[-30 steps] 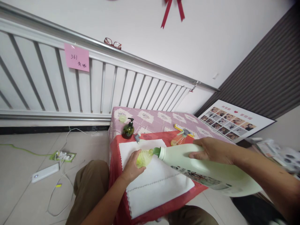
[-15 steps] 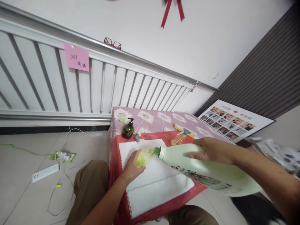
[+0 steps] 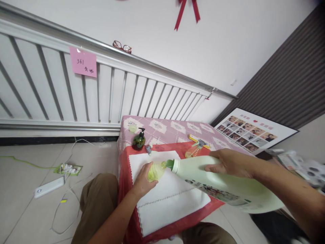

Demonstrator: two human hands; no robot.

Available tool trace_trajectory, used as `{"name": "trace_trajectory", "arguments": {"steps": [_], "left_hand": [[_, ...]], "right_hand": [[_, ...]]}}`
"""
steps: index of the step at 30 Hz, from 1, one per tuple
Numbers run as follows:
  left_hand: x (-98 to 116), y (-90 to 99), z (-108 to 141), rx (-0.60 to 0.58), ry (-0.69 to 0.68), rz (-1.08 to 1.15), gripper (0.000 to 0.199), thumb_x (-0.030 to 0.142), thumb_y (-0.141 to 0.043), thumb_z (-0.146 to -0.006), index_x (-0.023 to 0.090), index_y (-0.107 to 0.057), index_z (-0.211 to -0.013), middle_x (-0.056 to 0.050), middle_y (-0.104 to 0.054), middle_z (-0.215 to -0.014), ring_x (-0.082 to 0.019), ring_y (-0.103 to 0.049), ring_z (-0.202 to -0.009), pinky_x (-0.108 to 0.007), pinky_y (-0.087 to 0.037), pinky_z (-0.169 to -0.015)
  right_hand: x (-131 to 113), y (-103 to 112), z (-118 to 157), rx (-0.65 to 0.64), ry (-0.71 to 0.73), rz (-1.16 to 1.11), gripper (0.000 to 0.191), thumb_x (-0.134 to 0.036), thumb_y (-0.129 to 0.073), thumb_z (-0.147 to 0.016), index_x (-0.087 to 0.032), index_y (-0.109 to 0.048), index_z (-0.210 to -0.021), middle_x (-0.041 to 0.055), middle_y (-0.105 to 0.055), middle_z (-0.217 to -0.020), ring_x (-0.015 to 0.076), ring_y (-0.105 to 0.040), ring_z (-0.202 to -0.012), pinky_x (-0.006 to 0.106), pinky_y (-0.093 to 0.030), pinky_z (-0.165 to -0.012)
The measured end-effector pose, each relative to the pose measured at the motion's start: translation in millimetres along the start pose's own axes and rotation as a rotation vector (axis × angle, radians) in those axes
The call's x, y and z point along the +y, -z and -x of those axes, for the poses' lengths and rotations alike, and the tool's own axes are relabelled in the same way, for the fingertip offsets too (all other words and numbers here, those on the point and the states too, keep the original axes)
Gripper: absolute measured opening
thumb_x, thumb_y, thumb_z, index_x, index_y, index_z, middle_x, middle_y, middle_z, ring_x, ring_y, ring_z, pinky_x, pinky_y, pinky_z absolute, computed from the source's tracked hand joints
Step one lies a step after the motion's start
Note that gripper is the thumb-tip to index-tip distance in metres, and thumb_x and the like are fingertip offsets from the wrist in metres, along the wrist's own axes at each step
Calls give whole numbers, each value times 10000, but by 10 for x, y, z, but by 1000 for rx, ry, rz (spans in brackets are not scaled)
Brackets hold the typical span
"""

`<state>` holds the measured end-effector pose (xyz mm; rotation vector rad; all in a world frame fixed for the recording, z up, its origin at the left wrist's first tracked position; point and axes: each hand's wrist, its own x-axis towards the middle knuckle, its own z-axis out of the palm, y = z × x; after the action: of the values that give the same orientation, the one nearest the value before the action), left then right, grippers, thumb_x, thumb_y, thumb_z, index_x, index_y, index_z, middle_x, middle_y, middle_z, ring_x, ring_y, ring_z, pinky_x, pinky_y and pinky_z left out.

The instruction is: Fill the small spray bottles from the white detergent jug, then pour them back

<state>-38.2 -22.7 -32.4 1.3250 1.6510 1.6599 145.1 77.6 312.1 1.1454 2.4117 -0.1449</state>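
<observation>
Wrapped round a small clear bottle [image 3: 156, 171] with yellow-green liquid in it, my left hand [image 3: 144, 183] holds it tilted above a white cloth [image 3: 175, 200]. My right hand [image 3: 225, 162] grips a large pale green detergent jug [image 3: 228, 189], lying nearly level. The jug's green spout meets the small bottle's mouth. Behind the left hand, a grey spray trigger head [image 3: 149, 149] lies at the cloth's far edge. A dark green pump bottle [image 3: 138, 139] stands behind it. Beyond the jug is a clear spray bottle [image 3: 193, 151] with yellowish liquid.
A red cloth [image 3: 124, 189] and a pink patterned cover [image 3: 162, 125] lie under these things. A yellow-and-white tool [image 3: 194, 138] is at the back right. The radiator [image 3: 142, 95] stands behind. Cables, a power strip [image 3: 68, 169] and a white power bank [image 3: 49, 187] lie on the floor.
Both hands, the small bottle and the jug stay in nearly the same place. The liquid in the small bottle looks about the same.
</observation>
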Motion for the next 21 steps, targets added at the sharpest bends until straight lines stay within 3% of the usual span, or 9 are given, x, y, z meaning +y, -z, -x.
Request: {"name": "trace_trajectory", "arguments": {"steps": [21], "left_hand": [[19, 7, -5, -5, 13, -1, 808, 179, -707, -648, 272, -419, -1398, -92, -493, -1414, -301, -430, -1355, -491, -326, -1171]], "right_hand": [[23, -6, 4, -5, -9, -6, 465, -636, -524, -803, -191, -622, -894, 117, -747, -935, 319, -689, -869, 359, -496, -694]]}}
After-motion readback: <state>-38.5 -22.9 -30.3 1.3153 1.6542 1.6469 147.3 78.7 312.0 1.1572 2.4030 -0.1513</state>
